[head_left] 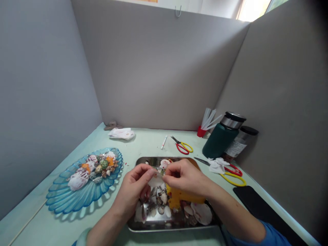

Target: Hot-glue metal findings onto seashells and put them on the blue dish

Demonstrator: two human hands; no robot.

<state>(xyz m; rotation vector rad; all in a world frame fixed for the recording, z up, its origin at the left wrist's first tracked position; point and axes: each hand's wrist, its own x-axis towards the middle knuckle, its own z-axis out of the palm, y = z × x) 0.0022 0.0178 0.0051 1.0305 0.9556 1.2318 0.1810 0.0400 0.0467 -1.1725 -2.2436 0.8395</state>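
Note:
My left hand (135, 189) and my right hand (186, 177) meet over a steel tray (151, 226), and both pinch a pale flat shell (156, 180) between their fingertips. The tray holds several small shells (161, 201), larger white shells (202, 213) and a yellow-orange object (179, 198) under my right hand. To the left lies a blue glass plate (66, 200) with several coloured shells (98, 167) on it.
Red-and-yellow scissors (183, 147) and a white marker (164, 142) lie behind the tray. A second pair of scissors (232, 174) with white tissue, a dark green flask (221, 136), a jar (242, 143), a red cup of white sticks (205, 127) and a black pad (258, 205) are at the right. Grey partition walls enclose the desk.

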